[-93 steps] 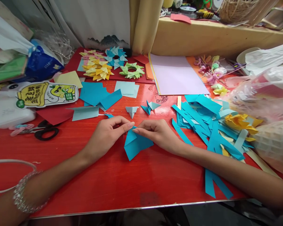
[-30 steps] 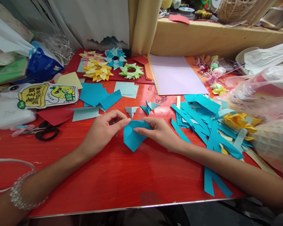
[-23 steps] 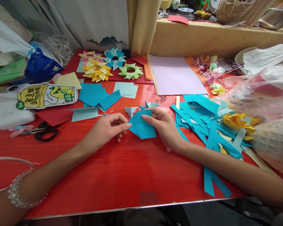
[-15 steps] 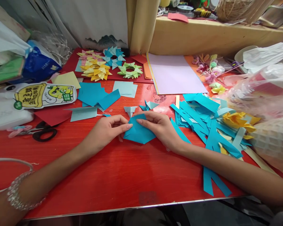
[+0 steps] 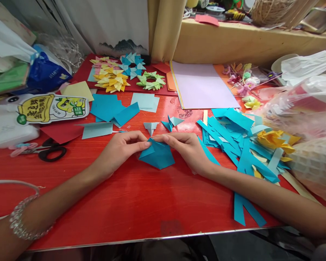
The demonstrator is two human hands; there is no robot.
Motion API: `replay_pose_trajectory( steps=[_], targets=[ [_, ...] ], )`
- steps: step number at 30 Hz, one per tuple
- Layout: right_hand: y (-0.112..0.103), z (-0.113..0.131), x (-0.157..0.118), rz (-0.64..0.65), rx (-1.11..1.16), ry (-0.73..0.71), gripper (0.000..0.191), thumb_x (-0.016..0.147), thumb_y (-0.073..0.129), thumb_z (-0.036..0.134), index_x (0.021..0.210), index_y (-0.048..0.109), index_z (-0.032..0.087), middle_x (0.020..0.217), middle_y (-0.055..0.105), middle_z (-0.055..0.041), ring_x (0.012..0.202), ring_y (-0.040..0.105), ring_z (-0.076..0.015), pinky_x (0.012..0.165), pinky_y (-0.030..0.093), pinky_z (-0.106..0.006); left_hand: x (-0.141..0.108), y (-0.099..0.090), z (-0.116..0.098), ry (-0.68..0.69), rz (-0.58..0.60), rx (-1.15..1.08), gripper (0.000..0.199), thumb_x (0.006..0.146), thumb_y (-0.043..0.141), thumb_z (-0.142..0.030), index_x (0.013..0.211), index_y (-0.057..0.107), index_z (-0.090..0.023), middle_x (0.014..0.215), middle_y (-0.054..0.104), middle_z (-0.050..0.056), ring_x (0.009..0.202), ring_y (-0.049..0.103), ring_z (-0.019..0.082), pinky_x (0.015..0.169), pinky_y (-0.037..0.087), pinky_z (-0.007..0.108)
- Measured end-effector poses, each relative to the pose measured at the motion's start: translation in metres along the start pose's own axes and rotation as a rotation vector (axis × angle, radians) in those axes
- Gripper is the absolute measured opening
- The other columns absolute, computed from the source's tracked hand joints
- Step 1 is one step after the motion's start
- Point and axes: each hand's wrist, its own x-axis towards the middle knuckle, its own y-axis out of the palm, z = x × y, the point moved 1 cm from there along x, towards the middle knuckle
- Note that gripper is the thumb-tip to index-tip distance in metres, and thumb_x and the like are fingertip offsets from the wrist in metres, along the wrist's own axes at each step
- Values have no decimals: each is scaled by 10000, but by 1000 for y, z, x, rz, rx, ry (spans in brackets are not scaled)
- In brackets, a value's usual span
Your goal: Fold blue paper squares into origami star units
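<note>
A partly folded sheet of blue paper (image 5: pixel 158 156) is held just above the red table (image 5: pixel 119 214), its lower point facing me. My left hand (image 5: pixel 129 145) pinches its upper left edge between thumb and fingers. On the other side my right hand (image 5: pixel 183 146) is closed on the top edge, fingertips near a small folded flap; the undersides of the fingers are hidden. Just beyond the hands lie a small pale folded piece (image 5: pixel 151 127) and a blue-and-pale folded piece (image 5: pixel 172 122).
Blue paper strips (image 5: pixel 233 141) are heaped at the right, some hanging over the front edge. Black-handled scissors (image 5: pixel 52 153) lie at the left. Folded paper rings (image 5: pixel 151 80), blue sheets (image 5: pixel 105 107) and a lilac paper stack (image 5: pixel 203 85) are at the back.
The blue paper has shifted slightly left and toward me, and a folded flap now shows at its top. My right hand has moved toward the top tip, uncovering the blue-and-pale piece.
</note>
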Motion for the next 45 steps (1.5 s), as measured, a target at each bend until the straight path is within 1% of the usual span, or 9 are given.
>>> replay_pose_trajectory(
  steps=[2, 7, 10, 14, 19, 26, 36, 41, 45],
  targets=[
    [0, -2, 2, 16, 22, 17, 182, 800, 634, 332, 875, 721, 190, 903, 717, -16, 857, 649, -138, 742, 507, -238, -1, -1, 1, 13, 5, 23, 189, 805, 620, -304, 660, 608, -183, 627, 548, -60, 613, 468, 59, 585, 368, 167],
    [0, -5, 5, 111, 99, 107, 255, 773, 657, 283, 1004, 684, 179, 968, 693, -25, 874, 625, -133, 742, 491, -238, 0, 0, 1, 52, -11, 98, 182, 801, 619, -329, 690, 612, -186, 638, 537, -60, 613, 451, 62, 569, 351, 173],
    [0, -4, 5, 149, 29, 132, 213, 778, 644, 309, 920, 709, 163, 874, 691, -21, 775, 603, -120, 669, 474, -225, 0, 1, -1, 63, -15, 145, 179, 804, 611, -339, 716, 610, -182, 669, 549, -58, 637, 469, 63, 583, 360, 169],
    [0, -5, 5, 122, 21, 140, 203, 760, 663, 332, 846, 701, 152, 810, 667, -14, 717, 569, -109, 620, 449, -212, 1, 0, -3, 29, 7, 186, 190, 804, 602, -366, 748, 611, -184, 708, 568, -52, 676, 498, 74, 613, 377, 174],
    [0, -6, 5, 119, 3, 121, 219, 761, 663, 342, 841, 692, 140, 783, 638, -13, 688, 533, -94, 592, 413, -202, 2, -4, -2, -48, 70, 252, 209, 784, 615, -394, 741, 612, -190, 674, 546, -50, 642, 477, 82, 593, 366, 190],
    [-3, -4, 8, 169, -107, 103, 278, 770, 637, 395, 731, 668, 121, 641, 561, 17, 564, 432, -61, 502, 344, -195, 2, -2, -1, -26, 93, 230, 226, 792, 595, -396, 728, 577, -179, 691, 512, -41, 667, 457, 96, 592, 354, 205],
    [-1, -6, 7, 162, -79, 138, 278, 739, 663, 416, 733, 654, 138, 661, 582, 8, 578, 470, -77, 488, 338, -203, 2, 0, -1, 17, 80, 246, 230, 772, 603, -386, 691, 561, -175, 661, 536, -29, 624, 483, 107, 556, 368, 208],
    [-1, -7, 6, 145, -101, 95, 274, 754, 653, 410, 732, 647, 137, 684, 585, 5, 598, 471, -77, 494, 334, -198, 1, 0, -1, 3, 92, 239, 225, 764, 611, -389, 701, 562, -179, 664, 541, -33, 629, 491, 104, 560, 378, 203],
    [1, -6, 4, 117, -136, 92, 317, 769, 624, 442, 717, 629, 129, 661, 562, 4, 578, 443, -74, 483, 321, -200, 1, 0, -5, -26, 116, 257, 198, 771, 594, -376, 741, 583, -180, 675, 547, -31, 641, 501, 109, 569, 387, 205]
  ],
)
